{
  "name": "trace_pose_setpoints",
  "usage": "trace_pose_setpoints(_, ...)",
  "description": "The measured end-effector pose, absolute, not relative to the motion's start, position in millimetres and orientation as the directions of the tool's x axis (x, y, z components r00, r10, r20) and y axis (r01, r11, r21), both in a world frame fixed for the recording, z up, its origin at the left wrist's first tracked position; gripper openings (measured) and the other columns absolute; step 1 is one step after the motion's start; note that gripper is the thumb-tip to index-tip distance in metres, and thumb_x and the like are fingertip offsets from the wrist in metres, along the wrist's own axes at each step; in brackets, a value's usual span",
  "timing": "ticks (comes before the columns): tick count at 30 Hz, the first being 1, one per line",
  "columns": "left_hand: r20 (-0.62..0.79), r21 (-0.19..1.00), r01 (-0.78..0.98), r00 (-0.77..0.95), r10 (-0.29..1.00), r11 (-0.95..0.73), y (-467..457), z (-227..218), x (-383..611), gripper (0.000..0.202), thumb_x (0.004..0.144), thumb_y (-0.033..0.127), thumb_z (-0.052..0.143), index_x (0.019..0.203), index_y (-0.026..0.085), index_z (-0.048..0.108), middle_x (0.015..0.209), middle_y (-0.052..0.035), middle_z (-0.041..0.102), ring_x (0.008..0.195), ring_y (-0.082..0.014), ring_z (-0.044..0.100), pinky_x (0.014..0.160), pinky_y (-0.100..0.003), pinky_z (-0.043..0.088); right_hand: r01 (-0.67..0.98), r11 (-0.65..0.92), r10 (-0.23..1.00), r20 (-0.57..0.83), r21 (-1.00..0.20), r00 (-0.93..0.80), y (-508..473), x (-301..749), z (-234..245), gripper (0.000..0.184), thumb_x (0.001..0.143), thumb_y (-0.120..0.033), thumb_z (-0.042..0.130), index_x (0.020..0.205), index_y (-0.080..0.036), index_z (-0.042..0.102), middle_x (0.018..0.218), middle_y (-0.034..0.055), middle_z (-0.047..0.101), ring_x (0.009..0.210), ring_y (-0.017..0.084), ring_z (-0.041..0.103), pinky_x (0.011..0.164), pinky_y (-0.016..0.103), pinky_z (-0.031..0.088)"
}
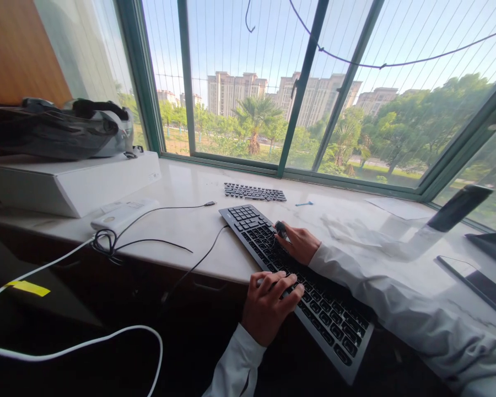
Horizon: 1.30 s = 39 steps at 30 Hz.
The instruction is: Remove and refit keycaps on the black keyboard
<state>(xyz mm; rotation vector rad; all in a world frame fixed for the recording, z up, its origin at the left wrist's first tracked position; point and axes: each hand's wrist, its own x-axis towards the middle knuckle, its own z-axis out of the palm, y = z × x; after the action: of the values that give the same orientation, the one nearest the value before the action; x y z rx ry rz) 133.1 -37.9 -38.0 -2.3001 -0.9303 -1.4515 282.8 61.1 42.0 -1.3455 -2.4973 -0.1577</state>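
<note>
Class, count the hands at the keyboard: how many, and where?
2: left hand over the near edge of the keyboard; right hand farther away, holding a small dark object.

No lettering is legible on the keyboard [316, 300] or white box [111, 186].

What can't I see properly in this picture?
In the head view:
Part of the keyboard: covered by the left hand.
Dark object: partly hidden by the right hand.
Any letters on the keycaps: too small.
White cable: cut off by left and bottom edges.
</note>
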Motion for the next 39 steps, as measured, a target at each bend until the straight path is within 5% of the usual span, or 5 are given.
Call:
trace_pose_setpoints(10, 0.89, 0.092, 0.647, 0.287, 0.353, -0.757, -37, -38, 133, 0.015, 0.089, 0.027, 0.06, 0.102, 0.029, 0.065, 0.109, 0.0052, 0.069, 0.104, -0.0117, 0.056, 0.088, -0.031, 0.038, 0.796, 0.571, 0.796, 0.377, -0.203, -0.474, 65, 285, 36, 0.025, 0.093, -0.033, 0.044, 0.115, -0.021, 0.051, 0.089, 0.0098, 0.07, 0.074, 0.023, 0.068, 0.064, 0.032, 0.05)
trace_pose_setpoints(16, 0.882, 0.098, 0.652, 0.293, 0.369, -0.752, -37, -39, 134, 0.015, 0.089, 0.027, 0.06, 0.103, 0.029, 0.065, 0.108, 0.0042, 0.069, 0.104, -0.0122, 0.057, 0.089, -0.032, 0.038, 0.757, 0.637, 0.725, 0.448, -0.147, -0.523, 70, 293, 32, 0.021, 0.095, -0.027, 0.037, 0.107, -0.018, 0.052, 0.091, 0.0098, 0.069, 0.071, 0.02, 0.065, 0.068, 0.032, 0.05)
trace_pose_setpoints(22, 0.893, 0.134, 0.608, 0.269, 0.362, -0.783, -37, -37, 134, 0.014, 0.091, 0.025, 0.057, 0.102, 0.028, 0.065, 0.109, 0.0046, 0.07, 0.104, -0.0134, 0.058, 0.089, -0.033, 0.036, 0.843, 0.493, 0.764, 0.57, -0.214, -0.303, 73, 299, 33, 0.029, 0.093, -0.034, 0.044, 0.116, -0.02, 0.056, 0.107, 0.0088, 0.071, 0.091, 0.025, 0.068, 0.082, 0.039, 0.051)
trace_pose_setpoints(32, 0.886, 0.127, 0.619, 0.28, 0.369, -0.775, -38, -34, 133, 0.015, 0.091, 0.024, 0.057, 0.102, 0.028, 0.066, 0.107, 0.0045, 0.07, 0.103, -0.0121, 0.058, 0.089, -0.032, 0.038, 0.641, 0.426, 0.875, 0.471, -0.638, -0.112, 91, 331, 51, 0.043, 0.092, -0.054, 0.039, 0.088, -0.021, 0.067, 0.1, 0.0063, 0.072, 0.097, 0.025, 0.066, 0.087, 0.039, 0.048)
trace_pose_setpoints(39, 0.883, 0.084, 0.612, 0.32, 0.343, -0.787, -37, -30, 129, 0.016, 0.092, 0.023, 0.055, 0.102, 0.028, 0.067, 0.106, 0.0031, 0.071, 0.102, -0.0125, 0.059, 0.089, -0.031, 0.038, 0.153, 0.31, 0.95, 0.297, -0.938, -0.1, 103, 335, 53, 0.023, 0.072, -0.04, 0.061, 0.082, -0.019, 0.058, 0.095, 0.0096, 0.07, 0.101, 0.027, 0.063, 0.085, 0.04, 0.048)
